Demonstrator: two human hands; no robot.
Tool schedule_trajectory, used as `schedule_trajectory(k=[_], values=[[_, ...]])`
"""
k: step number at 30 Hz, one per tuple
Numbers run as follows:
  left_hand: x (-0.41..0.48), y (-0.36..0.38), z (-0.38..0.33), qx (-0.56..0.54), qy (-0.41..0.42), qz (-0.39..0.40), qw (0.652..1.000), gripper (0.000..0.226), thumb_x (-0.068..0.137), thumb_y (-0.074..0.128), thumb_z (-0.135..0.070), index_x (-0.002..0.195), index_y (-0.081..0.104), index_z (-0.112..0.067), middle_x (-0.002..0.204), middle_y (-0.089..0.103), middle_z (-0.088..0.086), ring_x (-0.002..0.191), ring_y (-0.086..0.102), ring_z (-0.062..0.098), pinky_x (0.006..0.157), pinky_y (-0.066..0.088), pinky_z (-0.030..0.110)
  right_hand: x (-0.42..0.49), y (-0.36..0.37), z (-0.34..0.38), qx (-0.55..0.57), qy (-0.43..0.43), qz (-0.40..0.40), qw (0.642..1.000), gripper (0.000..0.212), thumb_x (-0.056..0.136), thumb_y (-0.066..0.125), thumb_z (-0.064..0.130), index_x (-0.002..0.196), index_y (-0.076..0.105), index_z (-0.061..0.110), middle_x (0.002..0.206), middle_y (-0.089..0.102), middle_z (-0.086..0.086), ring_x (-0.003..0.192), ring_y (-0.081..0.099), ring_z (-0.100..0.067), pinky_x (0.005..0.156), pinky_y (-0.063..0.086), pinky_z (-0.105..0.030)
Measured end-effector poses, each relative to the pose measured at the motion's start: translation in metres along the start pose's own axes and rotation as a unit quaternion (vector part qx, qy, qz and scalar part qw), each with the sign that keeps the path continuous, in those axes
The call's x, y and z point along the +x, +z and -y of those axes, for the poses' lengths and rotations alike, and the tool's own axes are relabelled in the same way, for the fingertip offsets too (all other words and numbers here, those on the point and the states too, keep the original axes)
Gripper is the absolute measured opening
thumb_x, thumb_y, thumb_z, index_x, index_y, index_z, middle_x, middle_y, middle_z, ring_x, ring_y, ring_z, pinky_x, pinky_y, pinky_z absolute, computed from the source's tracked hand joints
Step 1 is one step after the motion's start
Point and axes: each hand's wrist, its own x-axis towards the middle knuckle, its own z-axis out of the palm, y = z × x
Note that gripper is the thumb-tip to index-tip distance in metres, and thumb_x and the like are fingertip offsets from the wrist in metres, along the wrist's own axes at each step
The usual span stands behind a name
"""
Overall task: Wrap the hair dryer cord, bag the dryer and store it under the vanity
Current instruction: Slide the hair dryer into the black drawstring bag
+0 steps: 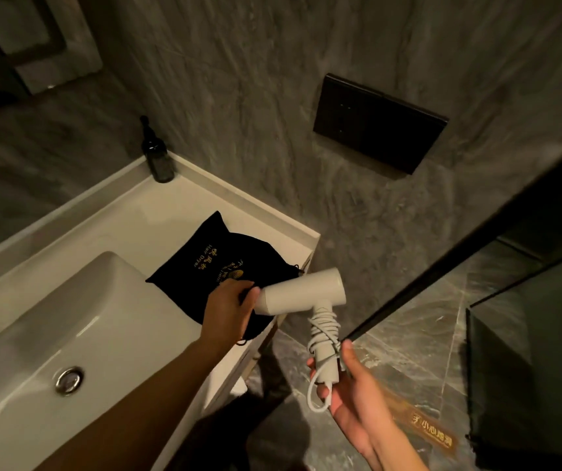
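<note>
Left grip (230, 305) pinches the hair dryer (301, 292) barrel's rear end; right grip (347, 382) clasps the cord-wrapped handle base. Dryer hangs off the tabletop (157, 215) edge, barrel axis pointing back at the black bag (218, 263), lying flat, nearest left hand.

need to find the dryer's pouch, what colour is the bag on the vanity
Black fabric drawstring bag with gold lettering, seen in the head view.

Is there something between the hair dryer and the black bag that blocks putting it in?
Only the left hand lies between the hair dryer and the bag, which lies flat on the vanity top; whether its mouth is open cannot be seen.
</note>
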Motion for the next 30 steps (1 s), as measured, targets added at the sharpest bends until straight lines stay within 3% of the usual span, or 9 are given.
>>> schedule_trajectory(k=[3,6,15,18,21,26,30], values=[[-0.012,0.005,-0.013,0.013,-0.012,-0.033,0.999,0.019,0.094,0.068,-0.018,0.105,0.076,-0.005,0.099,0.072,0.012,0.089,0.062,0.018,0.080,0.043,0.028,0.001,-0.011,0.000,-0.004,0.038,0.002,0.999,0.057,0.094,0.061,0.041,0.131,0.062,-0.003,0.115,0.063,-0.031,0.078,0.065,-0.030,0.044,0.054,-0.033],[-0.021,0.004,-0.019,0.013,-0.039,-0.048,0.998,0.021,0.093,0.070,-0.019,0.107,0.077,-0.006,0.105,0.074,0.012,0.098,0.066,0.024,0.086,0.043,0.029,0.003,-0.019,0.001,-0.019,0.052,0.003,0.998,0.059,0.092,0.064,0.044,0.130,0.063,-0.002,0.109,0.067,-0.028,0.078,0.066,-0.030,0.041,0.052,-0.032],[-0.037,0.004,-0.031,0.065,-0.027,0.008,0.998,0.019,0.092,0.069,-0.020,0.106,0.077,-0.010,0.106,0.073,0.010,0.101,0.065,0.028,0.090,0.048,0.037,-0.005,-0.010,-0.011,-0.034,0.073,0.002,0.997,0.052,0.095,0.059,0.040,0.127,0.064,-0.001,0.111,0.067,-0.027,0.070,0.062,-0.027,0.039,0.050,-0.029],[-0.029,0.005,-0.035,0.082,-0.033,0.040,0.995,0.029,0.090,0.070,-0.020,0.117,0.071,-0.009,0.115,0.070,0.012,0.107,0.064,0.028,0.089,0.045,0.030,0.000,-0.002,-0.015,-0.038,0.068,0.004,0.997,0.049,0.097,0.058,0.039,0.127,0.064,0.000,0.125,0.066,-0.033,0.072,0.062,-0.028,0.040,0.051,-0.029],[-0.013,0.005,-0.037,0.093,-0.028,0.087,0.991,0.043,0.088,0.072,-0.025,0.128,0.061,-0.013,0.120,0.066,0.008,0.109,0.063,0.025,0.094,0.050,0.036,0.003,0.004,-0.018,-0.043,0.072,0.006,0.996,0.047,0.098,0.057,0.037,0.126,0.065,0.000,0.127,0.067,-0.030,0.077,0.067,-0.028,0.048,0.056,-0.033],[0.010,0.002,-0.044,0.107,0.009,0.151,0.983,0.031,0.090,0.070,-0.033,0.114,0.073,-0.014,0.097,0.066,0.003,0.090,0.065,0.018,0.088,0.054,0.037,0.014,0.003,-0.021,-0.068,0.084,-0.003,0.994,0.054,0.088,0.067,0.040,0.125,0.067,0.001,0.123,0.069,-0.028,0.082,0.066,-0.030,0.061,0.054,-0.038],[0.015,0.008,-0.030,0.010,0.016,0.137,0.990,0.020,0.088,0.075,-0.023,0.099,0.078,-0.007,0.097,0.071,0.014,0.090,0.069,0.027,0.089,0.056,0.049,0.024,0.006,-0.014,-0.084,0.103,0.015,0.991,0.056,0.091,0.063,0.042,0.126,0.064,-0.002,0.103,0.071,-0.026,0.074,0.064,-0.032,0.038,0.051,-0.030]])
